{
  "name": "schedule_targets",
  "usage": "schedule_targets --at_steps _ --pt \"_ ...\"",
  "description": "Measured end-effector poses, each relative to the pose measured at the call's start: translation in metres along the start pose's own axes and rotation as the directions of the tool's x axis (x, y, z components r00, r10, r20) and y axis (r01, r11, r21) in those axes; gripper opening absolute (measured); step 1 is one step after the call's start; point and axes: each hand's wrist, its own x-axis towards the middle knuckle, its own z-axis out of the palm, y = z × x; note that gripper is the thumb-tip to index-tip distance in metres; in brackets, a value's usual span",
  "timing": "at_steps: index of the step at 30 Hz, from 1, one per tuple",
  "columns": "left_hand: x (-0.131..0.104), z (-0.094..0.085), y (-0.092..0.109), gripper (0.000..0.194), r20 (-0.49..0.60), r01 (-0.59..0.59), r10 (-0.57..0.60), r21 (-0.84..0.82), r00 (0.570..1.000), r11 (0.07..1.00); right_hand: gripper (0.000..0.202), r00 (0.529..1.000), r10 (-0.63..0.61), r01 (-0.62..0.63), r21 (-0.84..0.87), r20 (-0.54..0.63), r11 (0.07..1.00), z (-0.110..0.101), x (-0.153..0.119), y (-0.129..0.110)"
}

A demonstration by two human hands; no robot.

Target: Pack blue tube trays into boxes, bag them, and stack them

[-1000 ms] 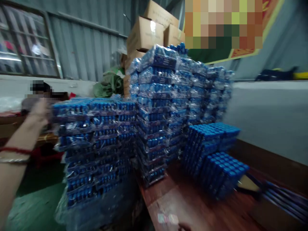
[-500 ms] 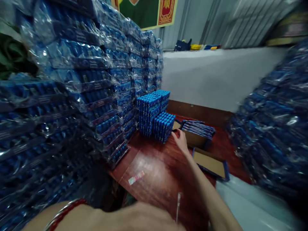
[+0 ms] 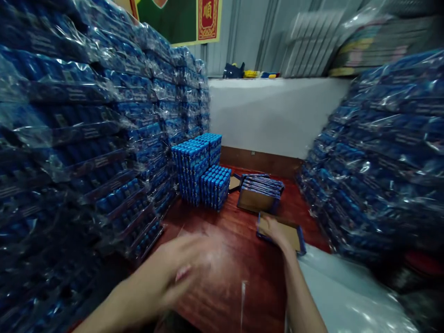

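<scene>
Blurred by motion, my left hand hangs over the red-brown floor with fingers apart and nothing in it. My right hand is at the left side of a shallow cardboard tray with blue edges; its fingers are smeared, and whether it grips the tray is unclear. Behind the tray lies a pile of similar blue-edged trays. Bare stacks of blue cans stand on the floor left of that pile, with taller ones behind.
Plastic-wrapped blue packs are piled high at the left and the right. A low white wall runs across the back. Pale plastic sheeting covers the lower right. A dark container with a red top is at the right edge.
The view has turned right. My left hand has risen into view over the floor. My right hand has gone from beside the can stack to the single cardboard tray.
</scene>
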Motion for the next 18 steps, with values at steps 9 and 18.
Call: schedule_targets --at_steps 9,18 --pt "0.195 0.03 -0.085 0.098 -0.288 -0.024 0.16 0.423 0.944 0.906 0.046 0.82 -0.449 0.502 -0.073 0.355 0.862 0.061 -0.129 0.012" --pt "0.241 0.069 -0.1 0.116 -0.509 0.101 0.029 0.226 0.86 0.969 0.033 0.581 -0.416 0.246 0.336 0.7 0.909 0.009 -0.026 -0.041"
